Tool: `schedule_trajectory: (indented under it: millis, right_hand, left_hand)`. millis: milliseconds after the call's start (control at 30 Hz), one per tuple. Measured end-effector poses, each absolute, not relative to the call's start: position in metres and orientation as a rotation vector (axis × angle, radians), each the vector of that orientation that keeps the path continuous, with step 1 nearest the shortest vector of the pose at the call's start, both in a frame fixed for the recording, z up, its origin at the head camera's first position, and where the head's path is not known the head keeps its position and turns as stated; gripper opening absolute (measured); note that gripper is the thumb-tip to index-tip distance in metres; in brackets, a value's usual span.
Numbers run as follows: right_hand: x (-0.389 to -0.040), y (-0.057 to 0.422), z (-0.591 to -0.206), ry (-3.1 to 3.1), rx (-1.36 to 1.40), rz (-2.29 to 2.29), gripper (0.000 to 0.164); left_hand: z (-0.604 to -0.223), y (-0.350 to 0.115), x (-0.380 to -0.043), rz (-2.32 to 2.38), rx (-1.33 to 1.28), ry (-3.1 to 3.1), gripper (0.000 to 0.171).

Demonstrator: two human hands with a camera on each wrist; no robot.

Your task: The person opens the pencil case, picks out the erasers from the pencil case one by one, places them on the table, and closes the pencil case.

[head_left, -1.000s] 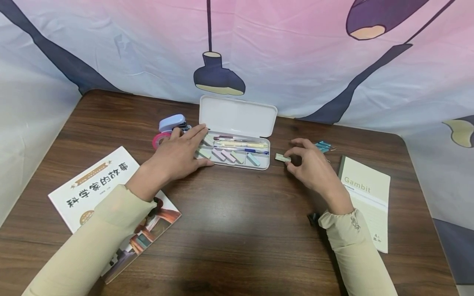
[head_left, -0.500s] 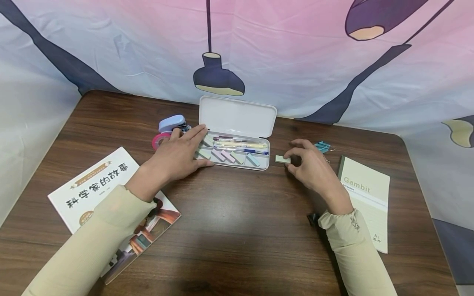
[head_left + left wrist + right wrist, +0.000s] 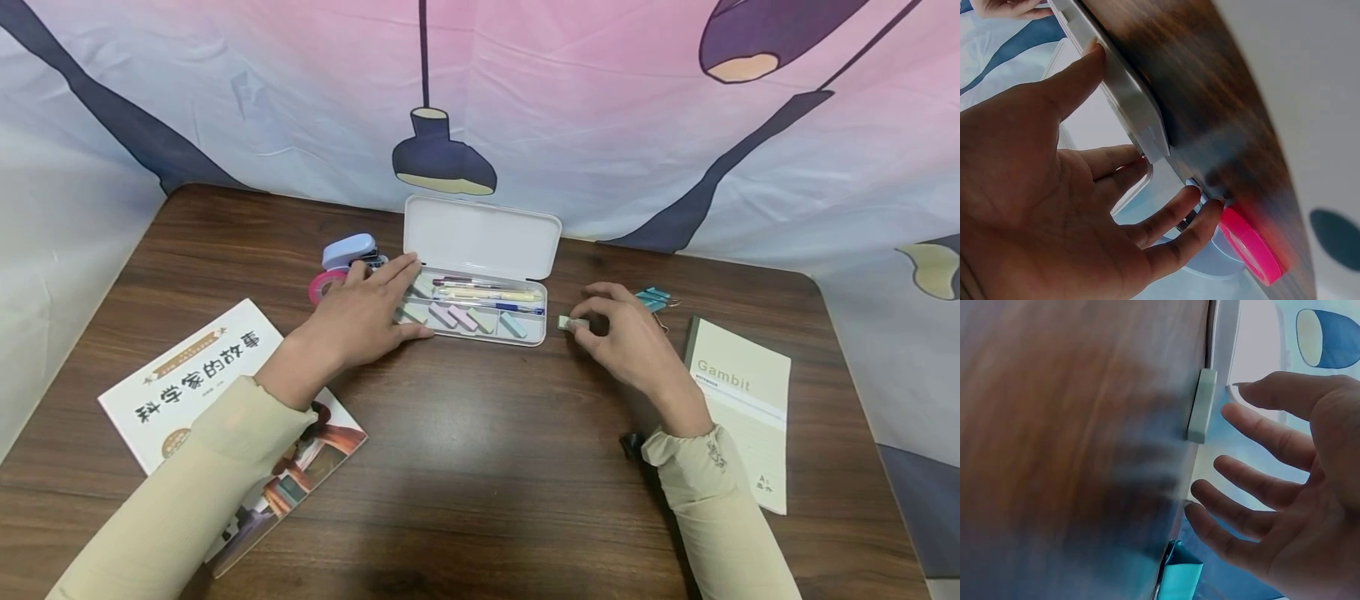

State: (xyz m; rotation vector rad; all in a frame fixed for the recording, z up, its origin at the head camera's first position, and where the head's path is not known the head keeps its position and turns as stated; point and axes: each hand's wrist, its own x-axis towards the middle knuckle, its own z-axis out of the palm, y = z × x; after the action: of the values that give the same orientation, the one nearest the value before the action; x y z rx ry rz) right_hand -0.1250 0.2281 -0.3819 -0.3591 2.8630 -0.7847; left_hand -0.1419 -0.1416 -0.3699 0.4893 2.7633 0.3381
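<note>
An open white pencil case (image 3: pixel 487 335) holds several pens (image 3: pixel 487 293) and small pastel blocks (image 3: pixel 512 324). My left hand (image 3: pixel 356 308) rests across its left end, fingers extended; in the left wrist view the thumb touches the front wall. Right of the case a pale green block (image 3: pixel 1202 406), like an eraser, lies on the table. My right hand (image 3: pixel 626 337) hovers at this block, thumb and index finger over its right part in the head view. The right wrist view shows the fingers spread and apart from the block.
A pink tape roll (image 3: pixel 322 286) and a blue stapler (image 3: pixel 349 249) sit by my left hand. Teal binder clips (image 3: pixel 654 296) lie beyond the right hand. A picture-covered book (image 3: pixel 225 367) is at left, a notebook (image 3: pixel 742 400) at right. A printed cloth hangs behind the table.
The pale green block lies straighter than a second ago. My right thumb and index finger have shifted slightly left, covering more of it. The left hand has stayed put.
</note>
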Motion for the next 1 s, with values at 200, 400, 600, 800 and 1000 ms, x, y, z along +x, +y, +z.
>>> schedule_trajectory:
  millis: [200, 400, 600, 800, 1000]
  right_hand:
    - [-0.127, 0.212, -0.378, 2.865, -0.401, -0.856, 0.022]
    - [-0.130, 0.191, -0.376, 2.848, -0.451, -0.853, 0.022]
    - [-0.130, 0.174, -0.376, 2.828, -0.501, -0.829, 0.019]
    - [-0.130, 0.163, -0.377, 2.827, -0.541, -0.764, 0.020]
    - [-0.134, 0.162, -0.391, 2.824, -0.553, -0.759, 0.020]
  left_hand:
    - [-0.381, -0.146, -0.146, 0.347, 0.495, 2.772, 0.102]
    - [-0.407, -0.153, -0.155, 0.372, 0.504, 2.792, 0.106]
    - [-0.390, -0.147, -0.149, 0.352, 0.501, 2.782, 0.104]
    - [-0.378, -0.144, -0.145, 0.357, 0.484, 2.765, 0.101]
    - [-0.401, -0.152, -0.153, 0.379, 0.496, 2.787, 0.104]
